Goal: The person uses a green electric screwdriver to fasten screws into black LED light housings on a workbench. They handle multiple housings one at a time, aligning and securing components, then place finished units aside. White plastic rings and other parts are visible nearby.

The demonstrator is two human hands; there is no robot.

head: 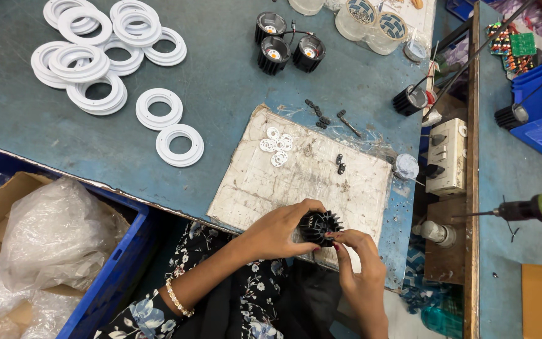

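Hands meet at the near edge of the blue-grey tabletop [233, 81], over a worn white cardboard work mat [283, 182]. Left hand [277, 232] has its grip clamped around a black finned round heat-sink housing [320, 226], fingers wrapped over the top and left side. Right hand [360, 260] comes up from below, grip pinched together at the housing's right rim; fingertips [334, 242] touching the fins. Can't tell if anything small sits between them. Housing sits above the mat's near edge, held off the surface. On the mat: small white plastic washers [277, 144] in a loose cluster, a few black screws [340, 163] near the right side, more black screws just past the mat's far edge. Well apart, far left: flat white plastic rings [105, 59], some stacked, two lying single. Far centre: three more black finned lamp housings [286, 47] standing together. Blue plastic crate [120, 263] with a cardboard box and clear plastic bags sits below the tabletop, left.
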